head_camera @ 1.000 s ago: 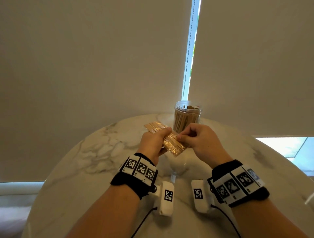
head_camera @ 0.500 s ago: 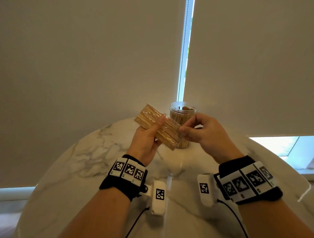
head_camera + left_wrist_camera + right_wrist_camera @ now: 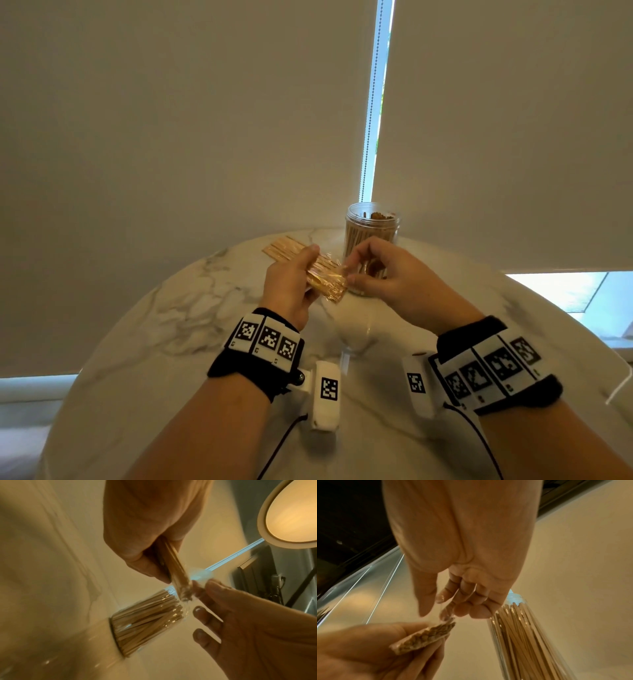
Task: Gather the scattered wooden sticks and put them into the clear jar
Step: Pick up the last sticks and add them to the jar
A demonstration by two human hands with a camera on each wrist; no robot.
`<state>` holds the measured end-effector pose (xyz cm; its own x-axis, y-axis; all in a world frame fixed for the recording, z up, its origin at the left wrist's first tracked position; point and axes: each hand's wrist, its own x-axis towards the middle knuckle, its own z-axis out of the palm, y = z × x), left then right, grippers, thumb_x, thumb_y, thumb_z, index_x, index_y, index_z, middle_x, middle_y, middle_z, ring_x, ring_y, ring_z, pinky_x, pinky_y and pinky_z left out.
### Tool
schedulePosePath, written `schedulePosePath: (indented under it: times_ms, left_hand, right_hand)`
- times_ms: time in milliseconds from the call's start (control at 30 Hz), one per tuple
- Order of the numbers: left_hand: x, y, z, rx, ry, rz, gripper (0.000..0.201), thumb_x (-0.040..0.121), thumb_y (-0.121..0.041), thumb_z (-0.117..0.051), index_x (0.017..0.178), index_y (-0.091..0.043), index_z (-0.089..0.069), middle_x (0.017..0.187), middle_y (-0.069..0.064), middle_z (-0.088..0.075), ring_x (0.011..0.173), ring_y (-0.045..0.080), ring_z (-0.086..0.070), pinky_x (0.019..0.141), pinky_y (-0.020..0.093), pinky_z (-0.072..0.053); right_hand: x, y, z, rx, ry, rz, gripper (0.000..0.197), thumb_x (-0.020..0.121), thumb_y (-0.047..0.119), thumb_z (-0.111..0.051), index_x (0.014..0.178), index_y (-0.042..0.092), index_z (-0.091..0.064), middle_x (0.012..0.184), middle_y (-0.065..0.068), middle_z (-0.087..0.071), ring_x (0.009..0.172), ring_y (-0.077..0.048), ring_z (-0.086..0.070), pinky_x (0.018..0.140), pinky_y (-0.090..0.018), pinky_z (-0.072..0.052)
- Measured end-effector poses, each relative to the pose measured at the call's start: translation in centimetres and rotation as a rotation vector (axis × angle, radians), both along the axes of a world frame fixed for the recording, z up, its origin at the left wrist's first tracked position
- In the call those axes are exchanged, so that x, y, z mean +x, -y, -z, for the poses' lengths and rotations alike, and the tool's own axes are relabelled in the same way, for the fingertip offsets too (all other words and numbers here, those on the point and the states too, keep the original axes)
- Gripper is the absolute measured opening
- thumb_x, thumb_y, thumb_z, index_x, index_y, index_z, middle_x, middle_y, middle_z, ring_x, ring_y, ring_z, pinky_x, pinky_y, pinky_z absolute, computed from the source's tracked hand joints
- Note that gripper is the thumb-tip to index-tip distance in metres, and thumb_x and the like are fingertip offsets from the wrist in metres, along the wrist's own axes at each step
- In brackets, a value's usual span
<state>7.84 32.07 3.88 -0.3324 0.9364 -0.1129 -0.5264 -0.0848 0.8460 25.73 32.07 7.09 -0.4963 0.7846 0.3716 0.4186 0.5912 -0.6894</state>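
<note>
A clear jar (image 3: 372, 230) packed with upright wooden sticks stands at the back of the round marble table (image 3: 185, 308). In front of it, my left hand (image 3: 308, 265) grips a flat bundle of wooden sticks (image 3: 327, 282) in clear plastic wrap, thumb on top. The bundle's far end (image 3: 284, 248) sticks out past the hand to the left. My right hand (image 3: 347, 275) pinches the wrap at the bundle's right end. In the right wrist view the thumb and forefinger (image 3: 442, 599) hold thin film above the stick ends (image 3: 426, 638), with the jar (image 3: 522, 635) just to the right.
Pale roller blinds hang close behind the table, with a bead chain (image 3: 371, 102) in the gap above the jar. The table's curved edge runs left and right of my arms. A round lamp (image 3: 291, 513) shows in the left wrist view.
Half a second ago the bundle was raised and tilted in front of the jar; now both hands hold it lower and flatter. The right hand's fingers stay at its right end.
</note>
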Motion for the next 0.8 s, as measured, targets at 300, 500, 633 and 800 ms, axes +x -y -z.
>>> schedulePosePath:
  times_ms: [300,500,633,800]
  left_hand:
    - [-0.8,-0.1,0.5,-0.050,0.051,0.014,0.024,0.093,-0.013,-0.065,0.115,-0.004,-0.062,0.095,0.013,-0.077,0.089,0.025,-0.074,0.080,0.038,-0.061]
    - [-0.5,0.2,0.4,0.041,0.048,0.001,0.028,0.096,-0.014,-0.062,0.121,-0.004,-0.057,0.097,0.012,-0.076,0.085,0.023,-0.075,0.070,0.037,-0.062]
    - [-0.2,0.5,-0.3,0.125,0.049,-0.059,0.019,0.096,-0.014,-0.063,0.113,-0.007,-0.063,0.098,0.013,-0.073,0.095,0.025,-0.070,0.094,0.046,-0.053]
    - [1.4,1.5,-1.5,0.217,-0.018,-0.050,0.009,0.100,-0.013,-0.056,0.108,-0.011,-0.060,0.097,0.012,-0.072,0.098,0.025,-0.070,0.078,0.039,-0.059]
  right_hand:
    - [1.0,0.2,-0.5,-0.096,0.117,-0.045,0.016,0.093,0.021,-0.064,0.084,0.030,-0.074,0.095,0.011,-0.068,0.088,-0.009,-0.061,0.081,-0.031,-0.052]
    - [0.8,-0.6,0.7,-0.098,0.295,0.103,0.036,0.090,0.054,-0.064,0.076,0.023,-0.074,0.083,0.004,-0.068,0.077,-0.015,-0.064,0.071,-0.031,-0.050]
    - [1.5,-1.1,1.3,-0.150,0.356,0.201,0.029,0.095,0.046,-0.060,0.086,0.023,-0.074,0.084,0.008,-0.070,0.079,-0.009,-0.063,0.068,-0.026,-0.046]
    - [0.4,-0.9,1.3,-0.478,0.012,0.284,0.034,0.103,0.040,-0.047,0.102,0.014,-0.069,0.095,-0.004,-0.074,0.090,-0.020,-0.070,0.086,-0.037,-0.058]
